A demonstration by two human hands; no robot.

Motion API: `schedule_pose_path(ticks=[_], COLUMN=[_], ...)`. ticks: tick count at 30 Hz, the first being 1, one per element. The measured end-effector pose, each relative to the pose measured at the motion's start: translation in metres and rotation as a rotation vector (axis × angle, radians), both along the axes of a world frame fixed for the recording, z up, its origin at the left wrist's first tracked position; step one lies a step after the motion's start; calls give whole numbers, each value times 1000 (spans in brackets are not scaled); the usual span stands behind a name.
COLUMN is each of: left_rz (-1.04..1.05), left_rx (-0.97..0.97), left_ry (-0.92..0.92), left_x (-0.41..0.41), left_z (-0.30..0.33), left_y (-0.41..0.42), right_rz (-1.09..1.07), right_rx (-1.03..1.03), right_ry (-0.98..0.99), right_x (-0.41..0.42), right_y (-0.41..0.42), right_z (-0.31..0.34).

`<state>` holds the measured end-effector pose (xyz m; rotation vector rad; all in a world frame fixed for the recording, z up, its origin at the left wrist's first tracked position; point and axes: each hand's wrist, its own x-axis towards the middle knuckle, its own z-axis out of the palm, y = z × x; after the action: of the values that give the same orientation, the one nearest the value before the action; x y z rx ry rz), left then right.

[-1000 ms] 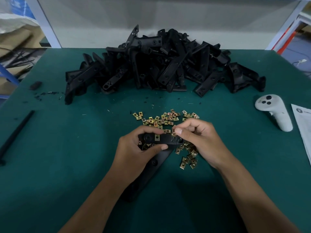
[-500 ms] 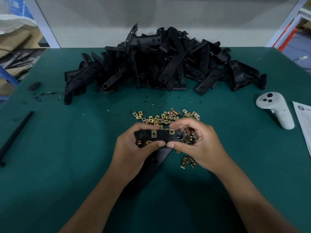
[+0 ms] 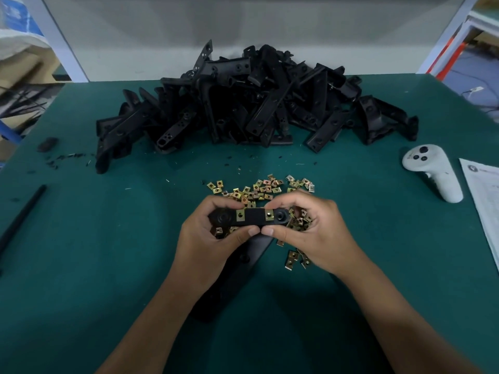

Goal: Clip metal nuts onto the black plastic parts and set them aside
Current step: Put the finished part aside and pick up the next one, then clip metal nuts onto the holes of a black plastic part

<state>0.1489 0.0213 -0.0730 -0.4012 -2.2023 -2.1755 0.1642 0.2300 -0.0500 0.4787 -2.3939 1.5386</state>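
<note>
Raised slightly, black plastic part point(image 3: 253, 220) stays gripped between left hand point(image 3: 213, 238) and right hand point(image 3: 310, 233).

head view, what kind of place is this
Probably a factory assembly bench: a green-matted worktable holds a big heap of identical black plastic parts and loose metal clip nuts, and both hands hold one part with two nuts fitted.
</note>
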Motion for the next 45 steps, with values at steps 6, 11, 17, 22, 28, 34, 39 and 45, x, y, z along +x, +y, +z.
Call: schedule_pose_path(ticks=[6,11,17,22,28,34,39,45], left_rz=[27,-17,-288,-605,-797,-520,-168,267], left_rx=[-33,-95,-118,-109,-199,-195,-276,-420], left_ry=[54,125,232,319,499,521,280,103], left_x=[13,28,75,139,192,144,61,-9], left_z=[6,29,61,69,75,75,65,36], left_y=[4,35,128,215,270,215,127,16], right_rz=[-11,-78,-413,-706,-962,-1218,-1091,-688], right_rx=[-9,19,98,185,249,368,193,144], right_ry=[-80,27,71,35,-117,-253,-234,-215], right_x=[11,51,150,261,371,423,358,188], right_y=[3,35,108,166,207,246,249,159], right_z=[15,47,73,77,75,46,9,29])
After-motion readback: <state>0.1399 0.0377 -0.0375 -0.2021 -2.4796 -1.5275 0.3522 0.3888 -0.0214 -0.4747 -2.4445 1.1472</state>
